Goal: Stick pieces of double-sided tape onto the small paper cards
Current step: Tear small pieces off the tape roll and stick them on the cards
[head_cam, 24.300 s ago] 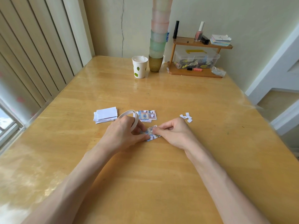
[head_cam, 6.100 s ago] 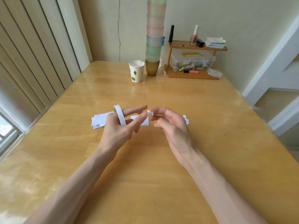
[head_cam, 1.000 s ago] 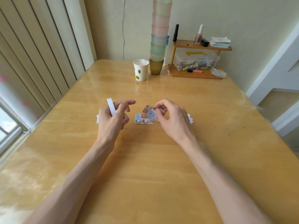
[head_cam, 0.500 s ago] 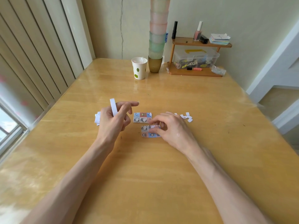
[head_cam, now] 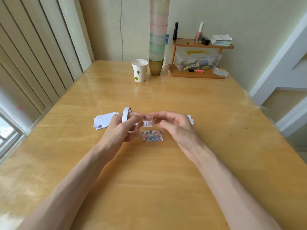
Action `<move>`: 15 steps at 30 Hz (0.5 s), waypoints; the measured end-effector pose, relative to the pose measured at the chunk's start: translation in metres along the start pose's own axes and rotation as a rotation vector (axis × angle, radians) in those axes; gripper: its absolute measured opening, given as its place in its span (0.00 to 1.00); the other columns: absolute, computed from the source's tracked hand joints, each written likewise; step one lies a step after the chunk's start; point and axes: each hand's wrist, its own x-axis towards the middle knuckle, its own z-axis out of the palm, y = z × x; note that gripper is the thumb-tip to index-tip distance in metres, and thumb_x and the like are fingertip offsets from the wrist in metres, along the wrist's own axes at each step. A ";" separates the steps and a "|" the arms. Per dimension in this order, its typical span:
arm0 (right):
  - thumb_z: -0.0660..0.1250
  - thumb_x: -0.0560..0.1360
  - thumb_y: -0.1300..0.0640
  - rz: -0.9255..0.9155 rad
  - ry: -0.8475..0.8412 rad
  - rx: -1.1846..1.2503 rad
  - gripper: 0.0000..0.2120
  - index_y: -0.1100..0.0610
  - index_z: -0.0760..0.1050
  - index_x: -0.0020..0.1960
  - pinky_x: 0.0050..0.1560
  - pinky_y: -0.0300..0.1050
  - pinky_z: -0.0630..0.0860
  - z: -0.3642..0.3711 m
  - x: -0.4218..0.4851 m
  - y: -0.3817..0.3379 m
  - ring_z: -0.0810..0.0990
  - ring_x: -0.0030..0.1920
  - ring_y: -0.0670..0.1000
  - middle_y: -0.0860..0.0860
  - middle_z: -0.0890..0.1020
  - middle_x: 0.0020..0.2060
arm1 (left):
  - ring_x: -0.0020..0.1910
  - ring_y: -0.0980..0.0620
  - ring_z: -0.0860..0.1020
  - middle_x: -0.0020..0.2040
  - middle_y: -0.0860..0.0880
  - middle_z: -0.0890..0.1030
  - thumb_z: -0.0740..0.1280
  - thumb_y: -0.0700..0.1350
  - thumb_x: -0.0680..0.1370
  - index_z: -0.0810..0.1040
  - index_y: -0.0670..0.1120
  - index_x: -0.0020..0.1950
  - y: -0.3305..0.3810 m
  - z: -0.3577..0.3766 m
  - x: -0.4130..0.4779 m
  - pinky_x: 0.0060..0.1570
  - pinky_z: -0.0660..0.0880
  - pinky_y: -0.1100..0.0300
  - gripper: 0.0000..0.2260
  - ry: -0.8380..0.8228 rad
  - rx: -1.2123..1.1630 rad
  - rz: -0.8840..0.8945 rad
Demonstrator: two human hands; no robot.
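My left hand (head_cam: 121, 128) grips a white roll of double-sided tape (head_cam: 125, 114), held upright just above the table. My right hand (head_cam: 176, 125) is raised beside it. Its curled index finger and thumb meet my left fingertips and pinch the tape's loose end (head_cam: 149, 116). A patterned paper card (head_cam: 152, 135) lies flat on the table below and between the hands, touched by neither. A second patterned card (head_cam: 147, 123) lies just behind it, partly hidden by my left fingers.
A stack of white paper cards (head_cam: 103, 120) lies left of my left hand. Small white scraps (head_cam: 191, 120) show behind my right hand. At the far edge stand a paper cup (head_cam: 139, 70), a tower of stacked cups (head_cam: 157, 47) and a wooden shelf (head_cam: 197, 74).
My right hand has let go of the patterned card, which now lies on the table, and has risen to my left fingertips. My left hand with the roll has shifted right.
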 end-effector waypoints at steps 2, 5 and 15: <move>0.64 0.78 0.69 0.004 0.004 0.016 0.13 0.59 0.86 0.54 0.52 0.33 0.75 -0.001 -0.001 0.000 0.83 0.51 0.42 0.49 0.88 0.53 | 0.31 0.49 0.58 0.41 0.37 0.62 0.64 0.42 0.82 0.87 0.44 0.50 0.000 -0.001 0.000 0.30 0.53 0.58 0.11 -0.004 0.002 0.004; 0.67 0.79 0.67 -0.008 0.019 0.026 0.10 0.61 0.85 0.54 0.51 0.32 0.75 -0.002 0.000 0.001 0.84 0.52 0.41 0.50 0.88 0.53 | 0.29 0.50 0.59 0.40 0.37 0.62 0.65 0.42 0.82 0.87 0.44 0.50 0.000 -0.002 -0.001 0.30 0.54 0.59 0.11 0.011 0.001 0.004; 0.74 0.78 0.61 -0.003 0.066 0.054 0.05 0.61 0.85 0.51 0.50 0.30 0.75 -0.002 0.001 0.003 0.83 0.47 0.41 0.50 0.88 0.47 | 0.29 0.51 0.60 0.33 0.51 0.65 0.65 0.43 0.83 0.87 0.42 0.51 -0.004 -0.003 0.002 0.31 0.54 0.58 0.11 0.026 0.005 -0.002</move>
